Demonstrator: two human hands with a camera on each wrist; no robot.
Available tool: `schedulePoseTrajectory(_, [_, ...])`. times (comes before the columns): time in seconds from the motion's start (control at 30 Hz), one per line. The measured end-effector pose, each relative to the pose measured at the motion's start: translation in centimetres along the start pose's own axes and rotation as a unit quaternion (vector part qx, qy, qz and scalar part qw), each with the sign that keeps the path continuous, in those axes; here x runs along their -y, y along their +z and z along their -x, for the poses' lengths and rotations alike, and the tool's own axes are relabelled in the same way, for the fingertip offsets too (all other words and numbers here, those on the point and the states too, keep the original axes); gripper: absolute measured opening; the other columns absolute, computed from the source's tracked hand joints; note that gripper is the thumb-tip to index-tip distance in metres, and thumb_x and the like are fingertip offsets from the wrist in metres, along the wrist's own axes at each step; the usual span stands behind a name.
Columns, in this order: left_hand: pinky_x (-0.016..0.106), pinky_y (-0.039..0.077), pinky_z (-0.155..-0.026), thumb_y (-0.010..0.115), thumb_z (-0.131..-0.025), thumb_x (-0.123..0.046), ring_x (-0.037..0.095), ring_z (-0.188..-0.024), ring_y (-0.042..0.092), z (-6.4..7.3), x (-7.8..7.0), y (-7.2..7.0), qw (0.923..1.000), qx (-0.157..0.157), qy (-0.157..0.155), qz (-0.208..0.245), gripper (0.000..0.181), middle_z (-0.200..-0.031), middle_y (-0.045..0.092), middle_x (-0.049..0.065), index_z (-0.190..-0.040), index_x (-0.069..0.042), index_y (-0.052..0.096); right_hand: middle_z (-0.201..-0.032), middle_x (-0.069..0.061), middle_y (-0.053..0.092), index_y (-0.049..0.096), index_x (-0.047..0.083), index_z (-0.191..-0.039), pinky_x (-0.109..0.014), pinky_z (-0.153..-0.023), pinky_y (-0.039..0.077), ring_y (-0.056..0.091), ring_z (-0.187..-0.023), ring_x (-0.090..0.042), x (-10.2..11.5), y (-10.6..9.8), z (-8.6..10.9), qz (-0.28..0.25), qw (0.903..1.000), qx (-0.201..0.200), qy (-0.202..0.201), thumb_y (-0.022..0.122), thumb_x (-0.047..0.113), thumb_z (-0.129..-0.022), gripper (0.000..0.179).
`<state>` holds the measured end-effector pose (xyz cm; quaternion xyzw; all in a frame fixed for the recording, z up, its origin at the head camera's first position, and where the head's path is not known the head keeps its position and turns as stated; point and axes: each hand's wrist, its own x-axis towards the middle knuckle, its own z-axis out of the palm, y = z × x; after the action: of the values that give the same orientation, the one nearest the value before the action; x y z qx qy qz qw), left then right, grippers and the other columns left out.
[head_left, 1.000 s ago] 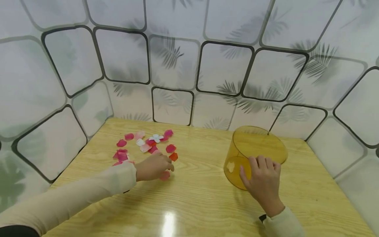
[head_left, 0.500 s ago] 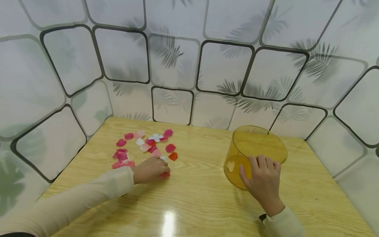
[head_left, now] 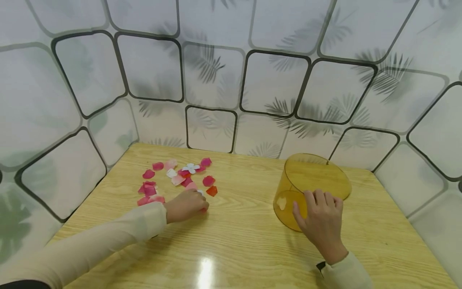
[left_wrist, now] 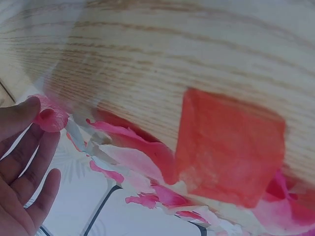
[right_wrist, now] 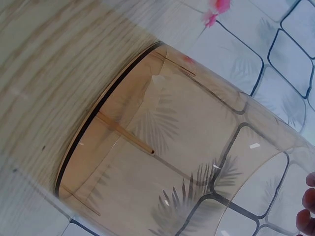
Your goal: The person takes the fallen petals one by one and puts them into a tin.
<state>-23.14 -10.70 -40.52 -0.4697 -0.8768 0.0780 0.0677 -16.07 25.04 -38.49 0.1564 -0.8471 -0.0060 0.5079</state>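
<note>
Near tabletop: A bare stretch of the pale wood tabletop (head_left: 238,245) runs in front of both hands, open room as I see it from my remote seat.
Right hand: The right hand (head_left: 323,220) is at the bucket's near rim, fingers over the edge, thumb off to the left; whether that grip clamps the rim or only rests there, I cannot tell.
Left hand: The left hand (head_left: 187,205) is at the near right corner of the scatter, its grip together on one petal.
Held petal: The pinkish-red petal (left_wrist: 58,121) sits between thumb and fingertips; it looks roundish, with no clear long axis for me to line up. I cannot tell whether it touches the tabletop.
Key relation: The bucket lies to the right of the left grip and well apart; I judge any move of the petal to turn on that gap and on the rim's height.
Between: Bare wood separates petal and bucket, with nothing I can see in the way.
Bucket: The amber see-through bucket (head_left: 306,180) stands on the tabletop, its long axis upright by my reading, the right hand the nearer.
Scatter: Just beyond the left hand lie loose petals (head_left: 149,190), an orange petal (head_left: 211,191) and a white flower (head_left: 190,168).
Far edge: A patterned backdrop (head_left: 213,84) rises behind, and I judge room tightest past the bucket.
</note>
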Motion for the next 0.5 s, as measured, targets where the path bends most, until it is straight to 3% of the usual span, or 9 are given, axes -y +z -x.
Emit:
schedulePoseTrajectory(0.37, [0.02,0.046,-0.061,0.071,-0.082,-0.014,0.009,-0.059,0.054,-0.7,-0.3,-1.0,0.9981,-0.045,-0.001,0.043,0.006,-0.072,0.068,-0.003,-0.077,-0.015,0.069,-0.071,-0.016,0.051,0.057,-0.001,-0.083,-0.05,-0.063,0.034,0.046,-0.064,-0.035,-0.1,0.1,0.1,-0.001,1.0,0.0,0.001,0.038,0.042,-0.091,0.048])
schedulePoseTrajectory(0.5, [0.022,0.048,-0.062,0.072,-0.081,-0.014,0.01,-0.059,0.054,-1.2,-0.5,-1.5,0.9975,-0.059,0.004,0.039,0.005,-0.071,0.068,-0.003,-0.077,-0.015,0.069,-0.071,-0.016,0.051,0.058,-0.001,-0.083,-0.05,-0.063,0.034,0.046,-0.064,-0.035,-0.1,0.1,0.1,-0.003,1.0,0.0,0.001,0.039,0.042,-0.091,0.048])
